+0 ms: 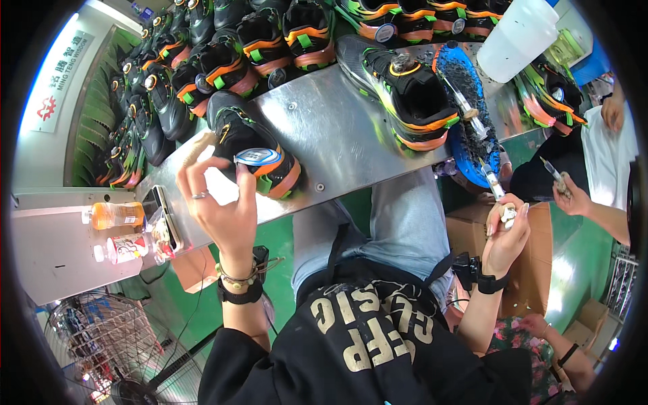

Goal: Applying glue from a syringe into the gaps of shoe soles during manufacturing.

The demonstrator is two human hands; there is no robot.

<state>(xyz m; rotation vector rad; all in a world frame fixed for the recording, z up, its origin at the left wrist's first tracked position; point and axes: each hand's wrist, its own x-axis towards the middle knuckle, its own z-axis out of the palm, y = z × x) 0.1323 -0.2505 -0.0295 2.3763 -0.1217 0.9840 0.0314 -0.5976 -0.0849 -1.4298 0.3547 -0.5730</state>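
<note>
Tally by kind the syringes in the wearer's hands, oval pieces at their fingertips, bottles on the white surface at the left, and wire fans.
Syringes: 1, the syringe in the right hand
Oval pieces: 1, the blue-and-white oval piece at the left hand
Bottles: 2, the orange bottle and red-labelled bottle
Fans: 1, the wire fan
Total: 5

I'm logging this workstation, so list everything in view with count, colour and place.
Bench: 1, silver, centre
Shoes: too many overlapping to count; black, orange, green; along bench
Oval piece: 1, blue-white, above nearest shoe
Syringes: at least 3, clear, right side
Tray: 1, blue, bench's right
Container: 1, white, back right
Bottles: 2, orange and red-labelled, left
Fan: 1, greyish, lower left
Cardboard boxes: several, brown, floor
Sign: 1, white, upper left
Co-workers: at least 2, white and floral clothing, right
Sweatshirt: 1, black, lower centre
Left hand: 1, silver ring, at the oval piece's edge
Right hand: 1, black wristband, holding a syringe
</note>
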